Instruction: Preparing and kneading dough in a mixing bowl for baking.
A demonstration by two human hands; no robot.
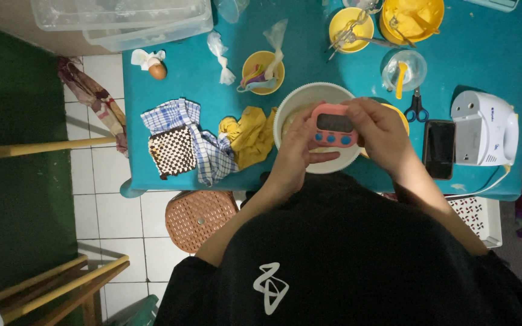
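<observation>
Head view: two hands, left hand (297, 148) and right hand (380, 130), one pink timer (333, 125).

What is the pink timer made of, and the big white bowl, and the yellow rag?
The pink timer, held in both hands, looks like smooth moulded plastic with a dark screen and blue buttons. The white bowl has a ridged rim, probably plastic, though ceramic is possible. The yellow rag is soft cloth: it crumples in folds.

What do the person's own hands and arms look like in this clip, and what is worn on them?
Both hands, left hand and right hand, are bare: no gloves, rings or watch that I can make out. The forearms are uncovered; short black sleeves belong to a black shirt with a small white emblem.
</observation>
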